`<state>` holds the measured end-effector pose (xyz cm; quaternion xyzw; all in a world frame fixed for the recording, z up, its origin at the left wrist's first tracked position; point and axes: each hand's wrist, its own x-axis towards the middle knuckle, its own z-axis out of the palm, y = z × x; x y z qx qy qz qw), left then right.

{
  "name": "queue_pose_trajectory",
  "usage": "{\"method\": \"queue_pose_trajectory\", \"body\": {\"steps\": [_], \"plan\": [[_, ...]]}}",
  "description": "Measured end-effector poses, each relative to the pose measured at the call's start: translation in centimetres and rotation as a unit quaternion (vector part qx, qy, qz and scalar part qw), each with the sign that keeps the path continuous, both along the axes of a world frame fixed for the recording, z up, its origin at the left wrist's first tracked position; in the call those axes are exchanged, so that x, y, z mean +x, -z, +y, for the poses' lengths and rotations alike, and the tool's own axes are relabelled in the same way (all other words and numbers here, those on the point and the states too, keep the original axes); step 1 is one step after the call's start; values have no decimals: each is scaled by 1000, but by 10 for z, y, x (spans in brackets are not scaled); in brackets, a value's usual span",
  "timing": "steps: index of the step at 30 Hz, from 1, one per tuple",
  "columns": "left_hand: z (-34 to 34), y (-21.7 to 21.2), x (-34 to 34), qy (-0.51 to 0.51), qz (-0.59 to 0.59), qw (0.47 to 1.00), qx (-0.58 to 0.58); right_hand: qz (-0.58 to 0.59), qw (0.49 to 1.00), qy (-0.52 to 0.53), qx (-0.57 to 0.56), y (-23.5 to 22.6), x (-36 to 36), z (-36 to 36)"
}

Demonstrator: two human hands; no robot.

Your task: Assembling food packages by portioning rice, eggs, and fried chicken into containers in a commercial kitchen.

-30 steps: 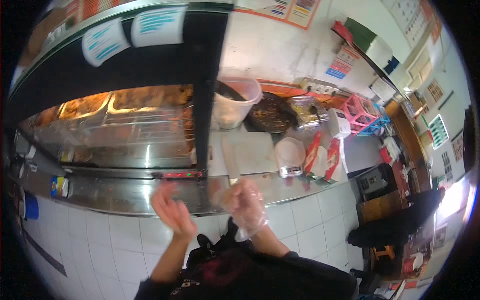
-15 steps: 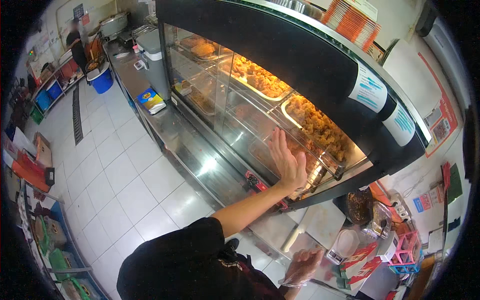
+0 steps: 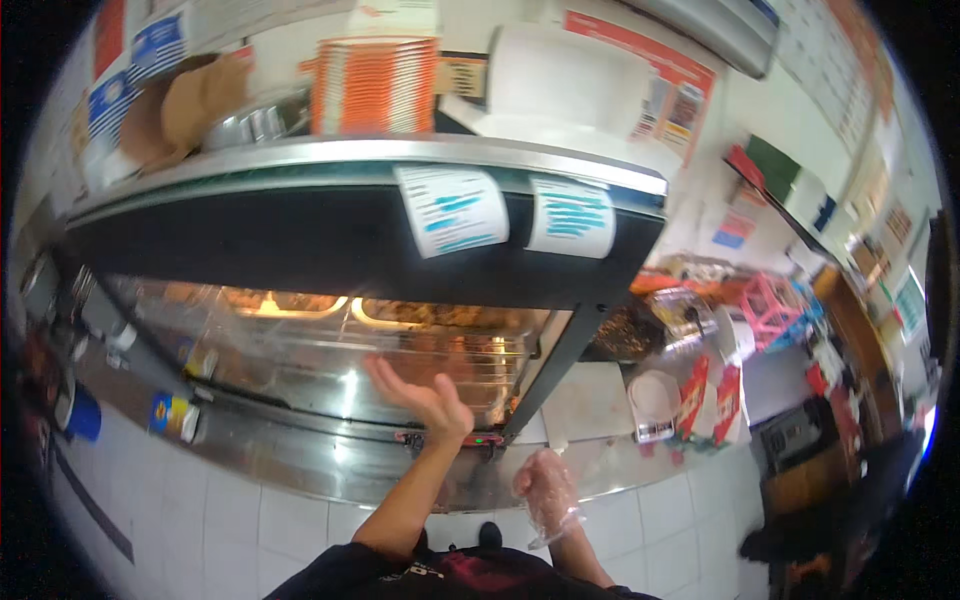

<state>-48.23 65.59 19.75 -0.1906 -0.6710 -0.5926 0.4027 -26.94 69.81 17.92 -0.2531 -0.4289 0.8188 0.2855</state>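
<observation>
My left hand (image 3: 428,405) is raised palm up, fingers stretched out, in front of the glass of a black-framed display cabinet (image 3: 250,235). It holds nothing; I cannot tell whether it touches the glass. Behind it, trays of fried food (image 3: 440,313) sit on the lit upper shelf, partly covered by the cabinet's top. Lower and to the right, my right hand (image 3: 545,485) wears a loose clear plastic glove. Its fingers are curled in near the counter's front edge, and whatever they may hold is hidden. A white cutting board (image 3: 585,403) lies just beyond it.
A steel counter (image 3: 300,440) runs below the cabinet. On its right are a scale with a white plate (image 3: 655,400), red-and-white cartons (image 3: 712,400) and a pink basket (image 3: 770,305). A stack of orange-edged boxes (image 3: 375,88) stands on the cabinet top. White floor tiles (image 3: 230,520) lie below.
The view has swung to the right, so the cabinet now faces me more squarely. My left hand has turned palm up. My gloved right hand is raised further into view.
</observation>
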Motion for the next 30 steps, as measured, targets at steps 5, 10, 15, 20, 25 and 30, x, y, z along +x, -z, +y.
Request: {"method": "queue_pose_trajectory", "body": {"steps": [5, 10, 15, 20, 25, 30], "plan": [[-63, 27, -39, 39, 16, 996, -74, 66, 995, -9, -68, 3, -29, -38], [-106, 33, -46, 95, 0, 981, -171, 28, 997, 27, -72, 10, -34, -55], [-107, 26, -32, 94, -12, 984, -150, 35, 992, 86, -88, 32, -21, -44], [-95, 9, 24, 292, -51, 954, -41, 29, 989, 145, -15, 14, -13, -16], [-48, -15, 90, 543, -22, 828, -138, 57, 986, 137, -72, 10, 13, 38], [112, -38, 137, 528, -141, 826, -135, -43, 995, 91, -12, 14, 65, 104]]}}
